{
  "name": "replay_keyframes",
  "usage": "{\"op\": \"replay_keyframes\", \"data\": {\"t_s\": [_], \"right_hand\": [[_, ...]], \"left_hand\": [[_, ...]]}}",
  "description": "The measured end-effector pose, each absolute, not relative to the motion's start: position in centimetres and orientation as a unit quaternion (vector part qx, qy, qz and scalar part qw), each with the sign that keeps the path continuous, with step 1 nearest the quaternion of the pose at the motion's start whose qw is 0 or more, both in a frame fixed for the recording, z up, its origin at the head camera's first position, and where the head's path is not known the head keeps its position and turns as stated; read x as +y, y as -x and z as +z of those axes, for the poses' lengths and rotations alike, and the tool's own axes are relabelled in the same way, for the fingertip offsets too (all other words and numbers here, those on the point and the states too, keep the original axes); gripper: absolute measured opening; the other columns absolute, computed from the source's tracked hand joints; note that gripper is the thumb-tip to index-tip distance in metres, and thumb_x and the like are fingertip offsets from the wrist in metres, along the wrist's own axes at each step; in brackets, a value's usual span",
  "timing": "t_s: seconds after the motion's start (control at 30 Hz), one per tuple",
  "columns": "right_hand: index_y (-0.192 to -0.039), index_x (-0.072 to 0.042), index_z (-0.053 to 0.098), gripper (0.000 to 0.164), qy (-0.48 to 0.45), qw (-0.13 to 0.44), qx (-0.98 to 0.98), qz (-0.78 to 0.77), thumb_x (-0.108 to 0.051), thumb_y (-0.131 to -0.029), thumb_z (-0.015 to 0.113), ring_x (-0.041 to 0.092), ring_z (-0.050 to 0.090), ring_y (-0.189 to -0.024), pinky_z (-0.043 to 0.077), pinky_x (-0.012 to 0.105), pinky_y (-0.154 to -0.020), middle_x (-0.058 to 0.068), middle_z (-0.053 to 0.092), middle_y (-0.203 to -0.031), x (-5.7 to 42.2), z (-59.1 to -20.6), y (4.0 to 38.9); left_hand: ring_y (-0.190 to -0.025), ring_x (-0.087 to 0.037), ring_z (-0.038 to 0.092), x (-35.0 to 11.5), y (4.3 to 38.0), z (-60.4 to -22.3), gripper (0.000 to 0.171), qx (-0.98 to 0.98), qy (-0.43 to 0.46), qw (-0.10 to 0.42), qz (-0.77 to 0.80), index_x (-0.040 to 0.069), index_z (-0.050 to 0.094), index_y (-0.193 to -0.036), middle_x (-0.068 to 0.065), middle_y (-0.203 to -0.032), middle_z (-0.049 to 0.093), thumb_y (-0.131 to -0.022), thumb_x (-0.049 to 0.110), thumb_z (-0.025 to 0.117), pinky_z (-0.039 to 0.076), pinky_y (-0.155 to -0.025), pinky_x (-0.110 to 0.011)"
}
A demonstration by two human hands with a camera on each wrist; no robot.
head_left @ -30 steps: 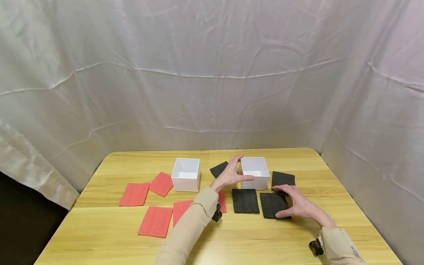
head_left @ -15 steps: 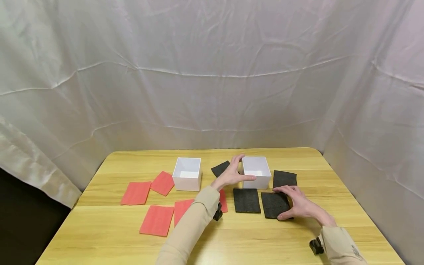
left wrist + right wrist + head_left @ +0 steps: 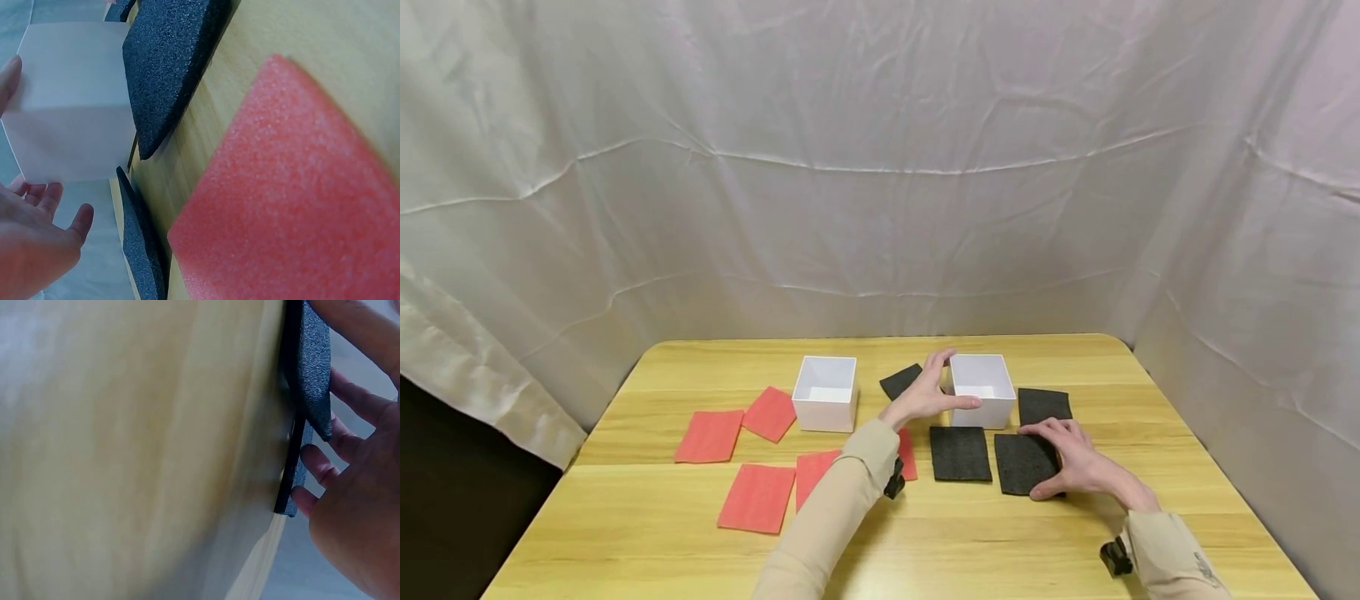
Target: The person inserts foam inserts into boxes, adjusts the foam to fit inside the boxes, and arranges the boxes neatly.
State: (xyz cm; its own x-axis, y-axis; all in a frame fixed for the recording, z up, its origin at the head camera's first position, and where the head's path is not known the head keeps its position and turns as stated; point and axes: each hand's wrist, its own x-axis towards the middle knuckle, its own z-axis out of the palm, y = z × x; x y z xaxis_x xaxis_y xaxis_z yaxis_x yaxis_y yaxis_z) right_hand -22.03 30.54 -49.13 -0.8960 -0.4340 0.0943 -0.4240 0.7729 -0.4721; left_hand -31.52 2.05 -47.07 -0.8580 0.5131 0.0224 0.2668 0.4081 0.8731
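In the head view my left hand (image 3: pixel 919 398) reaches round the near-left corner of the right white box (image 3: pixel 992 411), thumb at its front and fingers at its left side. The left wrist view shows the thumb (image 3: pixel 7 81) against the box wall (image 3: pixel 75 137). My right hand (image 3: pixel 1078 462) grips a black foam square (image 3: pixel 1024 462), thumb at its near edge and fingers over the far part. Other fingertips are close to a second black square (image 3: pixel 1043 404) behind it. Another black square (image 3: pixel 960 454) lies beside these, and one more (image 3: pixel 898 381) lies partly behind the left hand.
A second white box (image 3: pixel 824 408) stands to the left. Several red foam squares (image 3: pixel 756 498) lie around it, one (image 3: pixel 907 454) partly hidden by the left forearm. The wooden table (image 3: pixel 955 550) ends at a grey curtain (image 3: pixel 880 233) at the back.
The right thumb has slid slightly right along the near edge of the black foam square. The second black square behind has shifted slightly. The left hand keeps its place at the box.
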Motion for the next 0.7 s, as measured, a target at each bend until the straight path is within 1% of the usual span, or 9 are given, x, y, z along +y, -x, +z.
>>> {"op": "replay_keyframes", "data": {"t_s": [0.2, 0.33, 0.43, 0.5, 0.57, 0.67, 0.7], "right_hand": [[-0.133, -0.014, 0.059, 0.088, 0.224, 0.01, 0.944, -0.242, -0.04, -0.057, 0.097, 0.034, 0.04, -0.11, 0.029, 0.055, -0.089, 0.004, 0.058, -0.112, 30.52, -49.08, 21.95], [-0.133, -0.016, 0.058, 0.087, 0.218, 0.016, 0.944, -0.248, -0.041, -0.058, 0.096, 0.031, 0.041, -0.108, 0.028, 0.053, -0.089, 0.004, 0.061, -0.115, 30.65, -48.96, 21.94], [-0.132, -0.017, 0.059, 0.084, 0.221, 0.01, 0.943, -0.248, -0.041, -0.06, 0.095, 0.026, 0.042, -0.104, 0.03, 0.05, -0.088, 0.006, 0.065, -0.117, 30.71, -48.96, 21.99], [-0.131, -0.016, 0.06, 0.08, 0.229, 0.001, 0.942, -0.245, -0.04, -0.063, 0.094, 0.024, 0.044, -0.101, 0.032, 0.047, -0.087, 0.009, 0.066, -0.12, 30.75, -48.98, 22.05], [-0.131, -0.016, 0.062, 0.076, 0.238, -0.005, 0.94, -0.245, -0.038, -0.066, 0.093, 0.024, 0.049, -0.101, 0.036, 0.045, -0.087, 0.01, 0.067, -0.122, 30.79, -48.98, 22.14], [-0.131, -0.014, 0.062, 0.07, 0.248, -0.001, 0.933, -0.26, -0.035, -0.071, 0.091, 0.027, 0.057, -0.108, 0.045, 0.044, -0.09, 0.011, 0.066, -0.128, 30.93, -48.95, 22.33], [-0.131, -0.013, 0.063, 0.068, 0.249, 0.003, 0.93, -0.27, -0.033, -0.073, 0.09, 0.026, 0.058, -0.11, 0.048, 0.041, -0.09, 0.011, 0.066, -0.129, 30.97, -48.96, 22.41]], "left_hand": [[-0.154, -0.029, 0.024, 2.06, 31.34, -46.81, 0.099, 0.831, -0.232, 0.131, 0.488, 0.022, 0.016, -0.162, -0.009, -0.168, 0.016, -0.087, 0.04, 0.078, 0.03, -0.122, -0.054], [-0.155, -0.029, 0.023, 2.03, 31.26, -46.64, 0.099, 0.83, -0.233, 0.133, 0.489, 0.023, 0.016, -0.162, -0.008, -0.169, 0.015, -0.087, 0.041, 0.077, 0.029, -0.122, -0.055], [-0.155, -0.029, 0.023, 2.01, 31.3, -46.68, 0.099, 0.83, -0.233, 0.133, 0.489, 0.024, 0.016, -0.162, -0.008, -0.169, 0.015, -0.087, 0.041, 0.077, 0.029, -0.122, -0.055], [-0.155, -0.028, 0.023, 1.99, 31.36, -46.76, 0.099, 0.831, -0.233, 0.133, 0.487, 0.023, 0.016, -0.162, -0.008, -0.169, 0.015, -0.087, 0.041, 0.077, 0.029, -0.122, -0.054], [-0.155, -0.029, 0.023, 1.98, 31.41, -46.84, 0.099, 0.832, -0.233, 0.133, 0.486, 0.023, 0.016, -0.162, -0.008, -0.169, 0.015, -0.087, 0.041, 0.077, 0.029, -0.123, -0.054], [-0.155, -0.029, 0.023, 1.98, 31.39, -46.81, 0.099, 0.833, -0.232, 0.133, 0.485, 0.023, 0.016, -0.162, -0.008, -0.169, 0.015, -0.087, 0.041, 0.078, 0.029, -0.122, -0.054], [-0.155, -0.029, 0.023, 1.99, 31.38, -46.78, 0.099, 0.833, -0.231, 0.134, 0.484, 0.023, 0.016, -0.162, -0.008, -0.169, 0.016, -0.087, 0.041, 0.078, 0.029, -0.122, -0.054]]}}
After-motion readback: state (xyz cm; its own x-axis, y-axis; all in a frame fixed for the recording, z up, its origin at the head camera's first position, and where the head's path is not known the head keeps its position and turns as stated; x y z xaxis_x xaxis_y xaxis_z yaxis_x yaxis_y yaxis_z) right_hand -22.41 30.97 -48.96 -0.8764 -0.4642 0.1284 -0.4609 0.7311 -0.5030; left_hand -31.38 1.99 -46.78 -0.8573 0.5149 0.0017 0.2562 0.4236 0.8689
